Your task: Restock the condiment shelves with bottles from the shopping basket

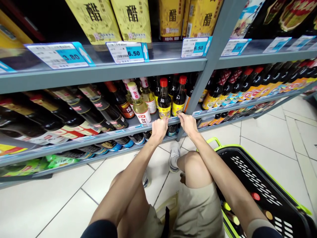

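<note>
White floor tiles run under grey metal shelving in a shop aisle. Yellow vinegar packs line the upper shelf above blue-and-white price tags, and rows of dark bottles lie or stand on the shelf below. To the right, a black shopping basket with a green rim sits on the floor beside the person's right knee, with coloured bottle caps showing inside. Both hands reach the front lip of that lower shelf, close together. The left hand sits just under a red-capped bottle, and the right hand just under its red-capped neighbour. Each grip is curled narrow, but whether either holds a bottle or only the shelf edge is hidden.
</note>
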{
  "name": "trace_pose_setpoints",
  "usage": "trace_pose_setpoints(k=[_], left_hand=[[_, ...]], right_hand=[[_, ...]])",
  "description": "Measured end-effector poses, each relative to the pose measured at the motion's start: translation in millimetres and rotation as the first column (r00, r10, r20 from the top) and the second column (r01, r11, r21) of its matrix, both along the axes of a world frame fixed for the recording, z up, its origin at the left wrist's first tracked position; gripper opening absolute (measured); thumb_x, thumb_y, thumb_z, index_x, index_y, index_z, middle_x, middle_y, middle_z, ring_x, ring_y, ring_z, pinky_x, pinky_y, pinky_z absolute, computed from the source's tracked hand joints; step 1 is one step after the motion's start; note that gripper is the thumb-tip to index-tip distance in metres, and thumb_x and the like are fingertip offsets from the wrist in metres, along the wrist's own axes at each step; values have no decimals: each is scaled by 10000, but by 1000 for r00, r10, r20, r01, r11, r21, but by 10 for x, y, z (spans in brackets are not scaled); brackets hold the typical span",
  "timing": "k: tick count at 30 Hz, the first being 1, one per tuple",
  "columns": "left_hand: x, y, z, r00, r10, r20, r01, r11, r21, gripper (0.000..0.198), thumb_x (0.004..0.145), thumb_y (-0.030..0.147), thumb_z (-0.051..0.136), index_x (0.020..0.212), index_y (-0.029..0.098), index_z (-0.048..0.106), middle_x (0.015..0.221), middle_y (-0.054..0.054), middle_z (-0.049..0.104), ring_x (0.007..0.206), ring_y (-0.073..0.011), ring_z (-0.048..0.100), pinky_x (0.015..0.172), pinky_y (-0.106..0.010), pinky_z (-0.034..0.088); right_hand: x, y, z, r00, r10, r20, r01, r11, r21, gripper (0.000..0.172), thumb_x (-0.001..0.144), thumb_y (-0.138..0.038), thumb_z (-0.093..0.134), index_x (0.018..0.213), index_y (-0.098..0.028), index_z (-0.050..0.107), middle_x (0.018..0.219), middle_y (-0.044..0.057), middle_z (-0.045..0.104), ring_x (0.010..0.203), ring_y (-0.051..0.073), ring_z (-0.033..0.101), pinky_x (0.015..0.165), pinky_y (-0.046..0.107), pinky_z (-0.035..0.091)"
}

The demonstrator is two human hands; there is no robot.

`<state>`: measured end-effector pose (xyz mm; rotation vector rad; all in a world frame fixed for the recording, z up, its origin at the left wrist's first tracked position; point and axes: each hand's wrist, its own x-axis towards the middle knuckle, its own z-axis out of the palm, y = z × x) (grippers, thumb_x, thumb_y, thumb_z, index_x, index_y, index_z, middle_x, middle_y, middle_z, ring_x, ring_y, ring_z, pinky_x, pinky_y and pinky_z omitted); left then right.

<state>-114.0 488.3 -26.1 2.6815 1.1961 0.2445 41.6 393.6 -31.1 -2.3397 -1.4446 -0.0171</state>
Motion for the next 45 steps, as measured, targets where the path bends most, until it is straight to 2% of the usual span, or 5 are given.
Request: trace_pose_setpoints(k=[23,31,36,42,45], left_hand=[[27,-53,-77,1000,28,-1,-28,1000,10,462,1123,385,288,1296,183,666,1027,-182,797,966,-327,775,828,-376,523],[24,-23,-113,973,177,150,-170,984,-60,352,1076,470,488,1215,187,646,981,-148,793,936,-313,770,827,-366,536],[-140,159,-68,900,214,380,-178,976,-129,450,1005,524,626,1258,152,609,807,-67,753,872,-296,759,857,-383,553],[-78,140,-87,839,161,520,-139,987,-80,518,972,388,708,1379,108,552,1335,-211,687,1256,-329,666,1071,-446,521],[-7,139,-111,836,181,518,-127,982,-138,548,974,347,701,1436,114,520,1377,-220,675,1292,-332,654,1095,-459,516]], right_hand=[[30,11,-62,1000,0,4,0,1000,11,376,1111,-371,419,1239,-273,759,1224,78,804,1100,250,763,897,306,532],[-42,-48,7,996,-53,-77,59,994,88,313,1064,-349,516,1238,-209,736,1020,107,829,950,296,782,848,353,547],[-85,-110,44,968,-26,-249,112,933,341,391,1073,-357,488,1360,-141,640,930,103,817,864,267,772,872,367,568],[-140,118,468,988,59,-141,45,767,641,343,1079,-358,476,1305,-160,639,1192,141,760,898,216,741,874,363,592],[-162,294,723,995,-21,-101,86,712,697,342,1077,-341,465,1336,-158,595,1319,175,695,1054,235,726,981,398,580]])
